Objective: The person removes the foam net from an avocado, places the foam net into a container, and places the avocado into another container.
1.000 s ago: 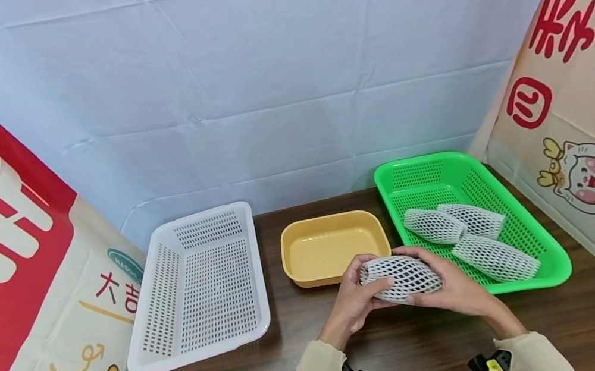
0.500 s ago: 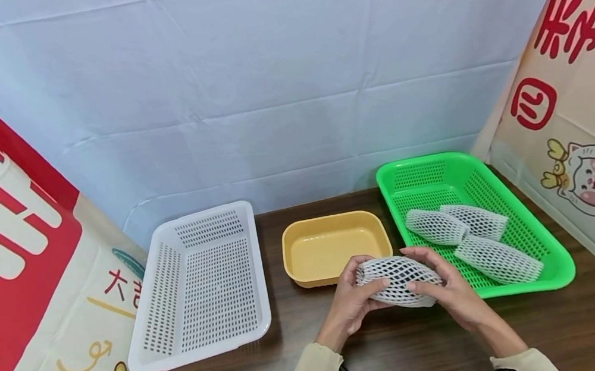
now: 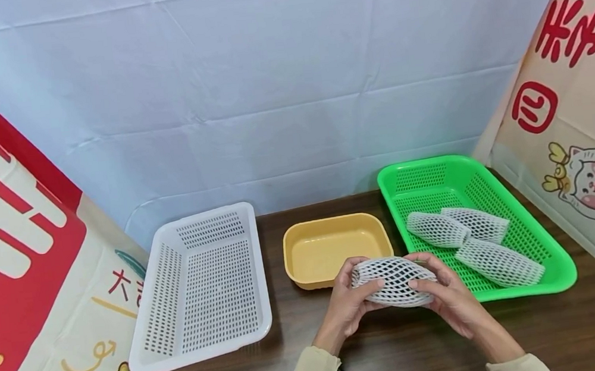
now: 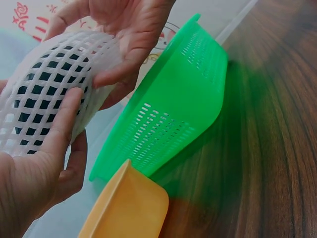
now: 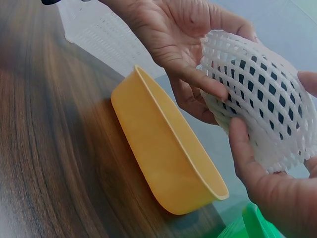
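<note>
1. White perforated plastic basket (image 3: 219,294): left of the left hand (image 3: 349,301).
2. Left hand grips the bulging white foam-net sleeve (image 3: 397,288), between both hands.
3. Right hand (image 3: 451,295) grips it too, thumb shifted inward over the netting; likely re-gripping.

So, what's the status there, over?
Left hand, right hand: both hold white foam net. Something dark inside. Yellow tub just beyond; nothing visibly blocking.
</note>
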Tool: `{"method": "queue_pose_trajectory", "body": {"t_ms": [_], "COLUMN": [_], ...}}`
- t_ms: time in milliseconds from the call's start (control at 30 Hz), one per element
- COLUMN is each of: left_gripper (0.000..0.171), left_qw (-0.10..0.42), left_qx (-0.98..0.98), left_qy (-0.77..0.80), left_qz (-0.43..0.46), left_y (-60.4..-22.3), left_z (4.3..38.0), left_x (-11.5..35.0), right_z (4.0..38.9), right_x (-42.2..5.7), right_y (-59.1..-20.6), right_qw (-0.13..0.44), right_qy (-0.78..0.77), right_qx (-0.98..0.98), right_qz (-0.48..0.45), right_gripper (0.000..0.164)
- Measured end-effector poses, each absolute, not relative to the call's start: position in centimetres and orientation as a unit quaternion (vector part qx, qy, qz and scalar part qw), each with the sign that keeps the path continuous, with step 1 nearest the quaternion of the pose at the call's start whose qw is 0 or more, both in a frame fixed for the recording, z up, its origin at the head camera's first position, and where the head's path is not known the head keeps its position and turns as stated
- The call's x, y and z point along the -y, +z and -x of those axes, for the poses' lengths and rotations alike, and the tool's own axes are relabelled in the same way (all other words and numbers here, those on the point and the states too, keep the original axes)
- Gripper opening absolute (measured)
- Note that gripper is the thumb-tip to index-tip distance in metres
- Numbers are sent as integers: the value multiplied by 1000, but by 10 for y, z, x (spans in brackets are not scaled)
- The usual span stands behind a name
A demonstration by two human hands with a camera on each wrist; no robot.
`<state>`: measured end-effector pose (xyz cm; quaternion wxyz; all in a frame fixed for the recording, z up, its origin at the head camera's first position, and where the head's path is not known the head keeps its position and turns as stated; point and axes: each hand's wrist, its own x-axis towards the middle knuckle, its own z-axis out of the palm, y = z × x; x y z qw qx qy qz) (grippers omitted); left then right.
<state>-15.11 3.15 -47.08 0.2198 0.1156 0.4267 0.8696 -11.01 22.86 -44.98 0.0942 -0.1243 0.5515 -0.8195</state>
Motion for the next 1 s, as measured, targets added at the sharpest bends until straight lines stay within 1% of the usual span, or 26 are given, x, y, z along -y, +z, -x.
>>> {"method": "queue_pose_trajectory", "body": {"t_ms": [267,567,1000], "left_gripper": [46,44,43], "left_qw": [204,195,179], "left_qx": [-437,-449,-453], "left_qy": [867,863,861], "left_qz": [-123,-126,-147], "left_y": [-469,-464,-464], "left_z": [151,148,144], "left_x": [-26,-16,-2], "right_z": [110,109,110], "right_x": [-223,-216,-207], "right_y": [-449,-445,-439], "right_qw": [74,80,90], "right_qy": [-822,-827,-821], "right_qx": [-550,-543,-549], "right_qz": [127,124,127], "right_gripper": [40,38,41]}}
